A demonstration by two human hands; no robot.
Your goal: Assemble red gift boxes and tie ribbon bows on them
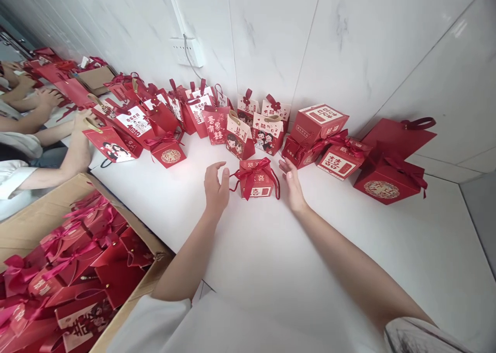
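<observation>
A small red gift box (256, 179) with a ribbon bow on top and a cord at each side stands upright on the white table (263, 244). To its left is my left hand (217, 186), open, with the thumb raised apart from the fingers. My right hand (292, 185) is on the other side, fingers spread and holding nothing. Both hands flank the box with a gap between them and it. Just behind stand small gift bags with cartoon couples, one of them a cream-and-red bag (239, 136).
Stacked red boxes (318, 125) and a larger red box (389, 182) stand right. More gift bags (134, 123) line the tiled wall. At left, a cardboard carton (155, 244) holds many red boxes. Other people's hands (48, 98) work farther along the table.
</observation>
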